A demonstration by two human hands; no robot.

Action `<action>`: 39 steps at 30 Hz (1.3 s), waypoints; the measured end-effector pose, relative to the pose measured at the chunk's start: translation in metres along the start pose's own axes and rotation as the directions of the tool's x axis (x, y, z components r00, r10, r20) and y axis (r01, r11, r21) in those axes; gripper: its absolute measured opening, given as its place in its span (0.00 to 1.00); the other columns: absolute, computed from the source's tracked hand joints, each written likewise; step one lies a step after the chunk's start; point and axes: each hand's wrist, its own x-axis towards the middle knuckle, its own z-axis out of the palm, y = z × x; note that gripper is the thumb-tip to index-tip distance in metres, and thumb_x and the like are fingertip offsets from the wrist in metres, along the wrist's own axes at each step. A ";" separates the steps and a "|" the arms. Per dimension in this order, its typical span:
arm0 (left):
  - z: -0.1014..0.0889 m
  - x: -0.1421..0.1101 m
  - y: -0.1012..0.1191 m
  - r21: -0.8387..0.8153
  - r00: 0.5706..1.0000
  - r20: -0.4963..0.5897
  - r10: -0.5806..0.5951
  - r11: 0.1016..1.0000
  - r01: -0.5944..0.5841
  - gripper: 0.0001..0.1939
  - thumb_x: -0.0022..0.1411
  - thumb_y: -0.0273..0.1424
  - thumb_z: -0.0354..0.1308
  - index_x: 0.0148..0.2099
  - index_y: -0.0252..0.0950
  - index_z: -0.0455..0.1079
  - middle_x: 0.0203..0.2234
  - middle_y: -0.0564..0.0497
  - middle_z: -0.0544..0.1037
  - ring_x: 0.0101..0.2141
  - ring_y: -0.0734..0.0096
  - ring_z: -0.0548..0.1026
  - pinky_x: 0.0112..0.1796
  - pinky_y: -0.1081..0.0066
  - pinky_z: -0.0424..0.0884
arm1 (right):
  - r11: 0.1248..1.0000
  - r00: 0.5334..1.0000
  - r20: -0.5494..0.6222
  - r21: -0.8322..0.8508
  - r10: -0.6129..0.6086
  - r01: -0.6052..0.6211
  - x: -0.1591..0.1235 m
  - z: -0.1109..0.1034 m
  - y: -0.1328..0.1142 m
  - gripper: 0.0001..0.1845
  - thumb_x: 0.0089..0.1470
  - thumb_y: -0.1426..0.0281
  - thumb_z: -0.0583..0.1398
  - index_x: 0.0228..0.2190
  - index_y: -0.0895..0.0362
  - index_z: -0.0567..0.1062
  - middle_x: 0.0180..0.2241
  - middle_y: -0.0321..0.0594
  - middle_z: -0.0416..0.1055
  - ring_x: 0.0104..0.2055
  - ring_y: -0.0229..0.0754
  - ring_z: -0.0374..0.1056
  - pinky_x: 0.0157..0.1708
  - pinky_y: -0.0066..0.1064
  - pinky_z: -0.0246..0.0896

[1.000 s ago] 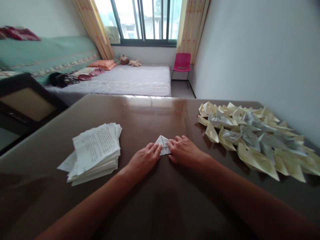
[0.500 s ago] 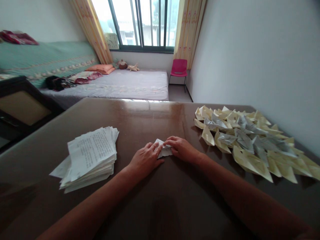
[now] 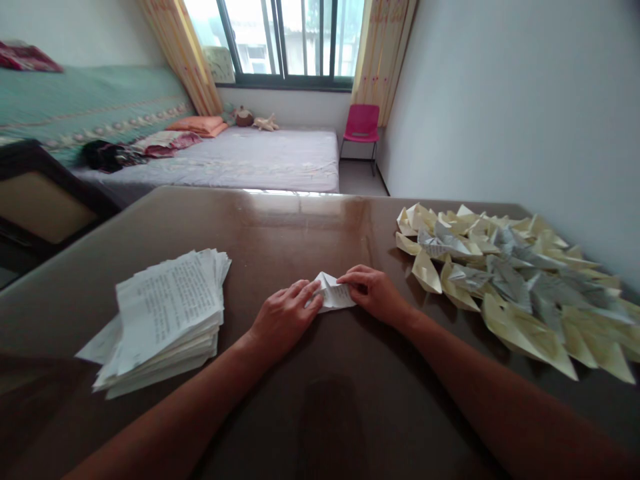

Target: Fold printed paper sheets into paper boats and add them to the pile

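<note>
A small folded sheet of printed paper (image 3: 334, 293) lies on the brown table between my hands. My left hand (image 3: 289, 308) presses on its left side, fingers and thumb closed over the edge. With thumb and forefinger, my right hand (image 3: 374, 291) pinches a flap at the upper right, which stands raised. To the left is a stack of printed sheets (image 3: 170, 310). Many folded paper boats (image 3: 505, 273), cream and grey-white, crowd the right side of the table.
The glossy brown table (image 3: 280, 233) reaches toward a bed (image 3: 280, 157) below the window. A pink chair (image 3: 362, 123) stands in the far corner. A dark wooden chair (image 3: 47, 200) is at the left, and a white wall runs along the right.
My right hand has gone from lying flat on the paper to pinching and lifting a flap, opening the paper wider. My left hand still holds the left side.
</note>
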 end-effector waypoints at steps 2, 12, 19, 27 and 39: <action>0.001 -0.001 -0.002 -0.016 1.000 -0.002 0.012 1.000 -0.012 0.10 0.64 0.27 0.53 0.47 0.36 0.70 0.51 0.47 0.73 0.50 0.58 0.71 0.43 0.61 0.74 | 0.995 0.996 0.044 -0.061 -0.079 0.081 0.000 -0.003 0.002 0.16 0.51 0.80 0.56 0.39 0.55 0.78 0.39 0.40 0.73 0.38 0.36 0.67 0.41 0.28 0.62; 0.003 0.002 -0.001 -0.145 0.997 0.068 -0.031 0.989 0.040 0.07 0.66 0.26 0.49 0.43 0.34 0.67 0.40 0.47 0.76 0.44 0.64 0.72 0.42 0.66 0.72 | 0.881 0.953 0.231 -0.386 -0.193 0.272 -0.005 -0.010 -0.021 0.21 0.54 0.56 0.60 0.46 0.53 0.75 0.45 0.43 0.72 0.48 0.46 0.61 0.49 0.40 0.50; -0.002 0.000 -0.003 -0.231 0.989 0.097 -0.112 0.964 0.132 0.10 0.67 0.28 0.45 0.40 0.35 0.67 0.36 0.47 0.76 0.41 0.65 0.71 0.41 0.68 0.71 | 0.888 0.959 0.230 -0.388 -0.166 0.247 -0.003 -0.012 -0.010 0.11 0.59 0.67 0.57 0.42 0.49 0.77 0.42 0.39 0.73 0.45 0.40 0.62 0.45 0.35 0.51; 0.007 0.000 -0.014 -0.412 0.953 0.114 -0.280 0.860 0.301 0.10 0.68 0.33 0.46 0.40 0.37 0.67 0.33 0.51 0.75 0.38 0.69 0.71 0.40 0.70 0.68 | 0.976 0.988 0.150 -0.205 -0.040 0.071 0.004 -0.008 0.005 0.12 0.60 0.64 0.56 0.34 0.55 0.78 0.37 0.39 0.75 0.40 0.38 0.67 0.40 0.28 0.58; 0.009 0.004 -0.015 -0.412 0.928 0.120 -0.353 0.832 0.370 0.10 0.67 0.33 0.46 0.43 0.39 0.68 0.36 0.51 0.76 0.38 0.67 0.73 0.40 0.68 0.69 | 0.943 0.985 0.063 -0.303 0.161 -0.135 0.008 -0.004 -0.004 0.09 0.58 0.65 0.56 0.31 0.55 0.75 0.32 0.37 0.75 0.33 0.37 0.68 0.33 0.27 0.55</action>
